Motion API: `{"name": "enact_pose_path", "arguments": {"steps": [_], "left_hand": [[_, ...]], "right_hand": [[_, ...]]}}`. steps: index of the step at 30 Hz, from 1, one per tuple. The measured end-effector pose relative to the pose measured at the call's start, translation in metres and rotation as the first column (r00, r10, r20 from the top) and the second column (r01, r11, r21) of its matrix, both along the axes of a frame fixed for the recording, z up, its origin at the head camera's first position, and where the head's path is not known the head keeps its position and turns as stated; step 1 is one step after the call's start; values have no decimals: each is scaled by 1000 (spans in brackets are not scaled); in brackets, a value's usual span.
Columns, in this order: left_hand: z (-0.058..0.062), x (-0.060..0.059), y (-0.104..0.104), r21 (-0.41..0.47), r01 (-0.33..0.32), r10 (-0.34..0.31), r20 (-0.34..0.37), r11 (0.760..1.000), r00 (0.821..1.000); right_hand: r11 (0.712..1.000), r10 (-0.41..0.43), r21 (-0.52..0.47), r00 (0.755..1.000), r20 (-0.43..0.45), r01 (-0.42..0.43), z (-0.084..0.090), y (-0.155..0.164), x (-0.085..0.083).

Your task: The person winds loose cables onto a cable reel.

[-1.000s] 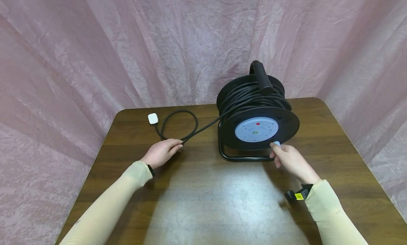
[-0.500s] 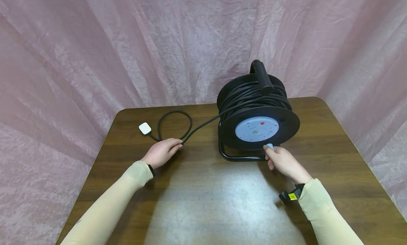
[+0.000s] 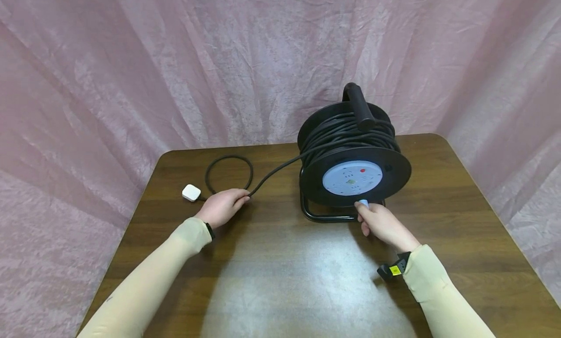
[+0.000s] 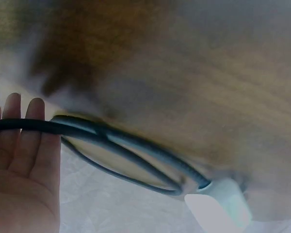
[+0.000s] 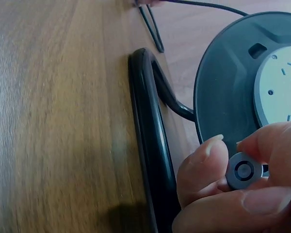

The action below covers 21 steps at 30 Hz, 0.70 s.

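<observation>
On the table's right half, a black cable reel (image 3: 396, 167) stands upright on a tubular frame, its light blue socket panel facing front. My right hand (image 3: 380, 223) pinches the small grey-blue winding knob (image 5: 236, 182) at the low front of the reel's disc. To the left, my left hand (image 3: 221, 207) holds the black cable (image 3: 280, 168) between thumb and fingers. In the left wrist view the cable crosses the several visible fingers (image 4: 35, 109), which are fairly straight; the thumb is out of that view. A white plug (image 3: 191, 193) lies left of this hand, beside a loop of cable.
The brown wooden table (image 3: 280, 279) has a pink velvet curtain (image 3: 263, 65) along its back edge. Above the reel rises its black carrying handle (image 3: 361, 109). The tubular frame (image 5: 153, 141) rests on the table close to my right hand.
My right hand and the knob have moved left along the reel's lower edge, and the panel has turned clockwise. The plug and loop have shifted left, the plug also forward; my left hand stays nearly still.
</observation>
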<state>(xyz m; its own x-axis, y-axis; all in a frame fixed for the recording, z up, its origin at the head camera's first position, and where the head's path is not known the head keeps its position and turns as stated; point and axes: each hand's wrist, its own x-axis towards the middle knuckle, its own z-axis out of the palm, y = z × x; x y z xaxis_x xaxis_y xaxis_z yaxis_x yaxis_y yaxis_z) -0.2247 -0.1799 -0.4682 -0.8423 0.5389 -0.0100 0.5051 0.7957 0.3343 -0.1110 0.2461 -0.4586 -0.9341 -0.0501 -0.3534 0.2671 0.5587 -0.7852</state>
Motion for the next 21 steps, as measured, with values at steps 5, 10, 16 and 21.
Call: {"name": "enact_pose_path", "arguments": {"steps": [5,10,16,21], "left_hand": [[7,-1,6,-17,2,-2,-4,1000,1000],[9,-1,10,-36,9,-10,-29,999,1000],[10,-4,13,-66,18,-20,-28,998,999],[13,-6,17,-97,19,-21,-17,995,1000]], "right_hand": [[1000,2,-3,1000,-2,-2,-3,-6,-1],[1000,7,-9,1000,-4,-7,-4,-9,-1],[1000,2,-22,1000,1,-2,-6,-14,-2],[999,-6,-38,1000,-5,6,-7,-21,-2]]}}
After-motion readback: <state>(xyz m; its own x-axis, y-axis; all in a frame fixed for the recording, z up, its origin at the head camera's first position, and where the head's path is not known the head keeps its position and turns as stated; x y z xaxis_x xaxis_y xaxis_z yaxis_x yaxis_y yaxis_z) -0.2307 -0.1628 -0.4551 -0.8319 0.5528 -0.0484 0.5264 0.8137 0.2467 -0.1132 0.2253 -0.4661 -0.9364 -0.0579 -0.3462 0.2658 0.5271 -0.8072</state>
